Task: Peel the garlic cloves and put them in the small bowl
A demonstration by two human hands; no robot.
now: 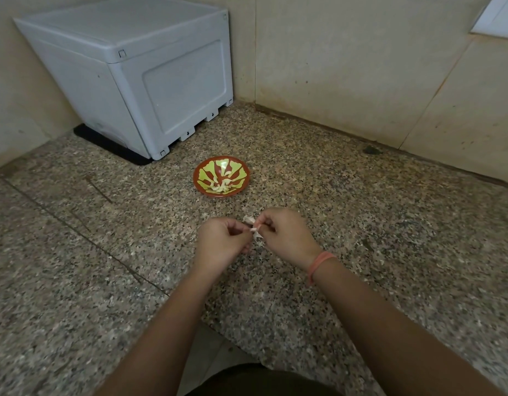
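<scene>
On counter (75, 252), small bowl (242, 169), peeled cloves (220, 186) inside

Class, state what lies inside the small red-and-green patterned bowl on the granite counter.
Several pale peeled garlic cloves lie at the near side of the small red-and-green patterned bowl; the floor beneath them is covered.

I read no text, brand, label or no. in the head view. The only sign-like items are two small dark arrow-shaped marks (212, 114) on the lower front edge of the grey plastic box (149, 90), just above its feet. They appear to point down. Res. is too low to confirm shape or meaning.
</scene>
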